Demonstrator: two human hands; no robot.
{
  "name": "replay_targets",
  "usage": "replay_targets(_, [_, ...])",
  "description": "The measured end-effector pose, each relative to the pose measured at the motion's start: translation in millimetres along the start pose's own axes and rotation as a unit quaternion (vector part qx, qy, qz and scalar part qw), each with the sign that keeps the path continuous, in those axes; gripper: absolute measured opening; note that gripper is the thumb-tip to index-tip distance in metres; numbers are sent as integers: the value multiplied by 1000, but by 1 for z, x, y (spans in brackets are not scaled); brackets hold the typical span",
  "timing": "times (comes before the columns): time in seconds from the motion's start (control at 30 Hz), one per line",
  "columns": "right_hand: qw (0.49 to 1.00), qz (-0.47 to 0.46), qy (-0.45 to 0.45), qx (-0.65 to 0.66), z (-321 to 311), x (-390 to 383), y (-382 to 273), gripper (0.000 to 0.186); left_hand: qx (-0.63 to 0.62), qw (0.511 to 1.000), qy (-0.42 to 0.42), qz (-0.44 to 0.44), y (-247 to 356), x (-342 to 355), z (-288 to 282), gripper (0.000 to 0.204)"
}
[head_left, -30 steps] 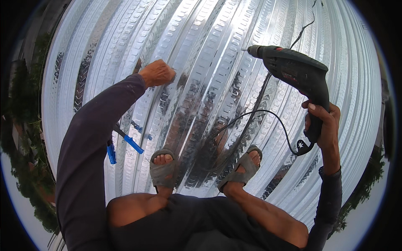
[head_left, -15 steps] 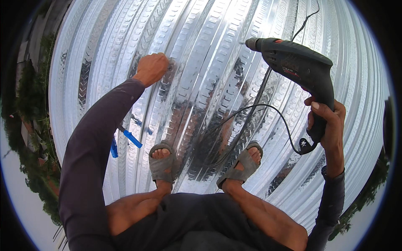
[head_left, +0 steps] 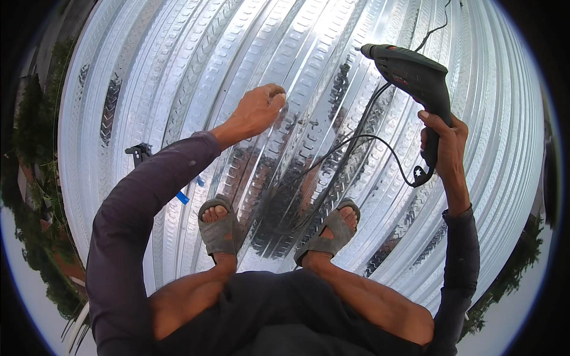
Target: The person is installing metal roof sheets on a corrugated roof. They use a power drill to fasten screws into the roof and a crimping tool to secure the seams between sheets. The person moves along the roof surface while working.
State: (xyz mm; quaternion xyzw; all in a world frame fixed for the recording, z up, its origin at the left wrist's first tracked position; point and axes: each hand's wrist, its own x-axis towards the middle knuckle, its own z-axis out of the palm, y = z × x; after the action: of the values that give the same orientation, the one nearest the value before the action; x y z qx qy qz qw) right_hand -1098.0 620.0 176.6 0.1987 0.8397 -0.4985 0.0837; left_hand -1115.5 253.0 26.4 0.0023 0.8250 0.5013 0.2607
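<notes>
My right hand [head_left: 446,139] grips the pistol handle of a black corded power drill [head_left: 412,72], its chuck pointing to the upper left above the sheeting. From the handle's base a black cord [head_left: 389,151] curves back toward my feet. My left hand [head_left: 256,111] is closed, with thumb and fingers drawn together over the shiny ribbed metal sheeting [head_left: 208,65]. Anything between those fingers is hidden. Partly beneath my left forearm lies a hand tool with a black metal head [head_left: 140,153] and blue grips [head_left: 183,197].
My sandalled feet [head_left: 219,228] stand on the sheeting. The black cord loops between them, and another stretch of cord [head_left: 436,26] runs off at the top right. Beyond the sheeting's left edge are trees [head_left: 35,243]; more foliage [head_left: 504,285] shows at the lower right.
My left hand has moved right and slightly toward me. The drill in my right hand has shifted up and left. The black head of the blue-handled tool has come into sight.
</notes>
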Motion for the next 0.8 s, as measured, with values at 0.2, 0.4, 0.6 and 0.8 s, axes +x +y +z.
replay_targets(0.2, [931, -265, 33, -249, 9, 18, 32, 35, -57, 984, 135, -98, -56, -45, -97, 43])
replay_targets(0.4, [798, -359, 22, -483, 19, 25, 88, 56, -51, 943, 280, -174, -147, -136, -140, 34])
replay_targets(0.6, [710, -423, 40, -562, 34, 16, 142, 62, -20, 886, 424, -184, -185, -227, -154, 29])
replay_targets(0.8, [723, -401, 9, -563, 81, 0, 161, 75, -53, 908, 403, -103, -160, -222, -111, 25])
